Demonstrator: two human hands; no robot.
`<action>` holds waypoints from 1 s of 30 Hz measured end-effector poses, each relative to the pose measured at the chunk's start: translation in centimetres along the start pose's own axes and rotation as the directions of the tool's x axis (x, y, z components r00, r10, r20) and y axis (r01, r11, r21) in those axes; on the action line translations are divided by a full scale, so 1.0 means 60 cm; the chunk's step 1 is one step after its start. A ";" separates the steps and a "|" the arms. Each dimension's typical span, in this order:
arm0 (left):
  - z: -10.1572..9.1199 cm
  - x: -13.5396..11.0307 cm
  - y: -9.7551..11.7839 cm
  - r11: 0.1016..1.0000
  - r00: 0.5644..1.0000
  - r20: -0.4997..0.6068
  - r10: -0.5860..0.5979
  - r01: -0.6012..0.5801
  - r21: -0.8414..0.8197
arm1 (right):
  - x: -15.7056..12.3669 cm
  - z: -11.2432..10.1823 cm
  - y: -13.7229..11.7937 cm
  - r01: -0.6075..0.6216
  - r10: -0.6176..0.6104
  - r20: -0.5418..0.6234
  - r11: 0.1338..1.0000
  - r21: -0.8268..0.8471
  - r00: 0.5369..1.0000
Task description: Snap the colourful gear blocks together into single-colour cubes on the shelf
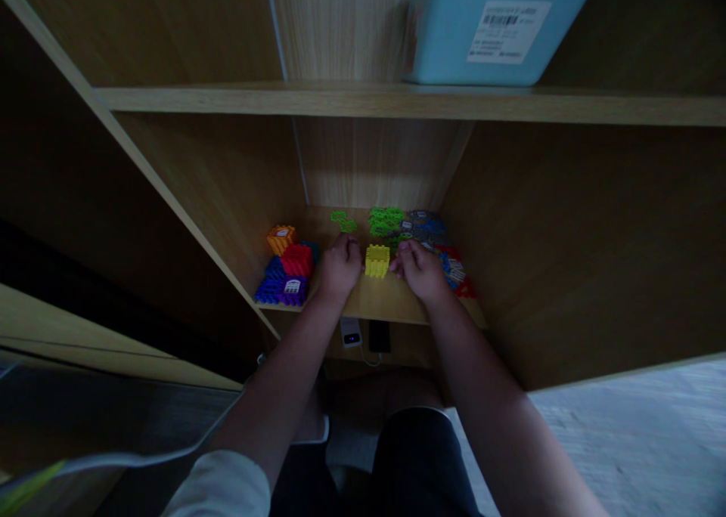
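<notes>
A yellow cube (377, 261) built of interlocking plastic panels sits on the lower shelf between my hands. My left hand (341, 264) is just left of the cube, its fingers curled inward; whatever they may hold is hidden. On the other side, my right hand (418, 269) is closed with thumb and fingers drawn together, close to the cube's right face. Anything in its grasp is too small to make out. Behind the cube lie green panels (386, 221), and one loose green piece (342, 220) lies beyond my left hand.
At the shelf's left stand an orange cube (282, 237), a red cube (297, 260) and purple-blue panel pieces (282, 284). Grey and blue panels (426, 228) and red pieces (466, 286) lie right. A power bank (351, 332) and phone (380, 336) rest below; a blue bin (482, 29) stands above.
</notes>
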State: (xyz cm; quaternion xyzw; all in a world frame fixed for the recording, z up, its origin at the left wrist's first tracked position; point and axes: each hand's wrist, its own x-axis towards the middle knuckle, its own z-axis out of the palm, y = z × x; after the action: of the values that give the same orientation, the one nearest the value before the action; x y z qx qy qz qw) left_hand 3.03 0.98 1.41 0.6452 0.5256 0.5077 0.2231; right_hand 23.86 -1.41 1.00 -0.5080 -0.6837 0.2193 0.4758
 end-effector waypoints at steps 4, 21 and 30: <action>-0.001 0.000 0.002 1.000 1.000 -0.004 0.007 -0.007 0.003 | 0.000 0.002 0.001 -0.014 0.014 0.019 1.000 0.013 1.000; 0.000 0.000 -0.002 1.000 1.000 0.003 -0.013 0.013 -0.002 | 0.002 -0.004 -0.004 -0.017 0.016 -0.022 0.999 -0.045 1.000; 0.000 0.001 -0.006 1.000 1.000 -0.023 0.020 -0.020 0.011 | 0.000 -0.003 0.002 0.156 -0.157 -0.005 0.986 -0.055 0.988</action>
State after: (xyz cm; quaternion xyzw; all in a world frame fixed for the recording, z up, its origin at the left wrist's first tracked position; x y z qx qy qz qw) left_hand 2.88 1.17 1.17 0.6457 0.5243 0.5145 0.2085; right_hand 24.06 -1.39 1.02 -0.4665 -0.7249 0.1603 0.4809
